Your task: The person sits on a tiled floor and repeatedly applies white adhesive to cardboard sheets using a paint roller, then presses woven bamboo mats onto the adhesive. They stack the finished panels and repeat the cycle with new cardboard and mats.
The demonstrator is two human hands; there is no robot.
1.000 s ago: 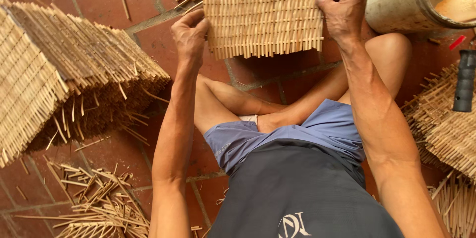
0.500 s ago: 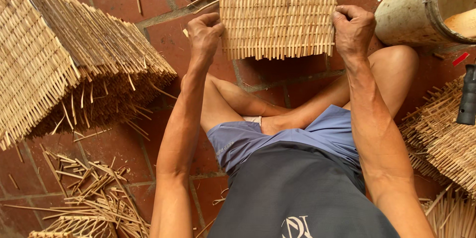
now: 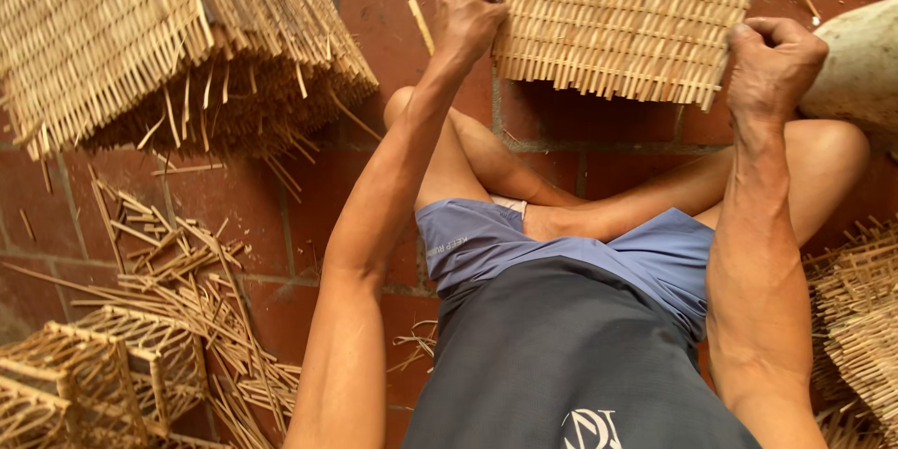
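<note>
While you sit cross-legged on the red brick floor (image 3: 318,215), your left hand (image 3: 472,14) is clenched on the left edge of the pale rectangular woven bamboo panel (image 3: 627,14), and your right hand (image 3: 772,61) is fisted on its lower right corner. The panel lies up at 12 o'clock, just beyond your knees, its fringe of loose stick ends pointing back toward you.

By the look of it, you are squaring or pressing the weave along its sides; the next move likely calls for an even pull from both fists so the slats stay parallel and none slips out of the fringe.

Mind the edges. At 2 o'clock a rounded pale drum-like object (image 3: 856,65) sits just beside your right hand, leaving little room there. At 10 o'clock a stack of finished woven bamboo panels (image 3: 140,37) stands well apart. Loose bamboo splints (image 3: 178,271) and small open bamboo frames (image 3: 94,374) crowd 8 o'clock, and more woven bamboo work (image 3: 861,318) lies at 4 o'clock. Open floor remains between your left arm and the stack.
</note>
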